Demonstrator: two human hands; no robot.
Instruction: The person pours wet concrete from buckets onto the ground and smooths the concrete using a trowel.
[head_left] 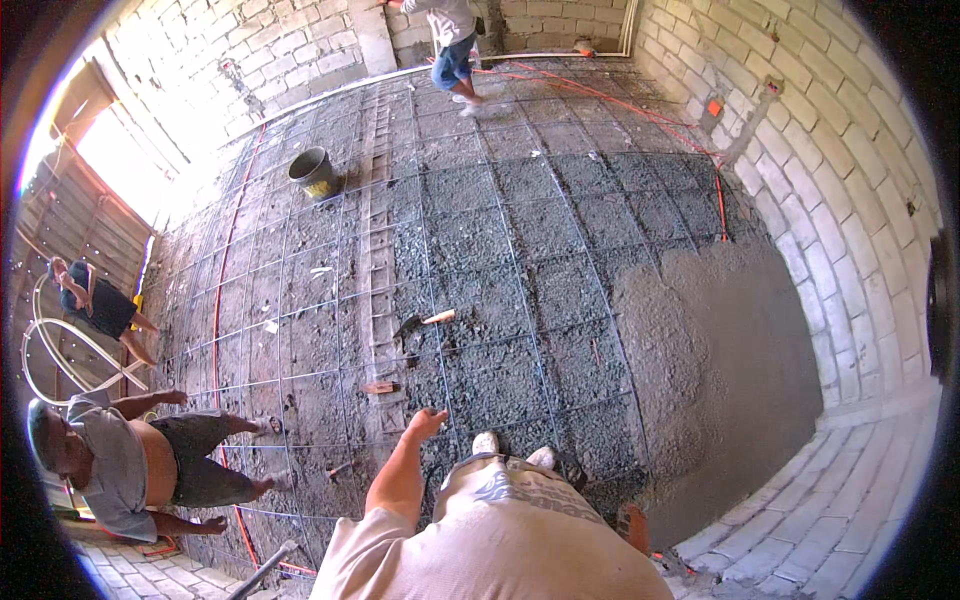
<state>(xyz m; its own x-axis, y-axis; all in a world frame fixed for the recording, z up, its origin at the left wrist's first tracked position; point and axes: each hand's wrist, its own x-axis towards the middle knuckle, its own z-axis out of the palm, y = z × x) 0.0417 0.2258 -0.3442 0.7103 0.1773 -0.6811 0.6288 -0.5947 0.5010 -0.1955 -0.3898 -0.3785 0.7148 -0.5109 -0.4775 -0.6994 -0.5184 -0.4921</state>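
My left hand (427, 422) is held out in front of me over the gravel (490, 370), a little left of my white shoes (486, 442). Its fingers look partly stretched out, and I see nothing in them. My right hand cannot be made out; beside my right side is a reddish-brown patch (637, 528) that I cannot identify. Ahead of the left hand, a hammer (438, 317) with a light wooden handle lies on the gravel. Nearer to that hand, a reddish block (380, 388) rests on a strip of tied bars. A grid of thin steel bars (510, 235) spans the ground.
Wet grey concrete (755, 340) covers the right side up to the block wall (830, 190). A dark bucket (314, 175) stands at the far left. Orange conduit (222, 280) runs over the ground. Two people (165, 455) are at the left; another (455, 60) is at the back.
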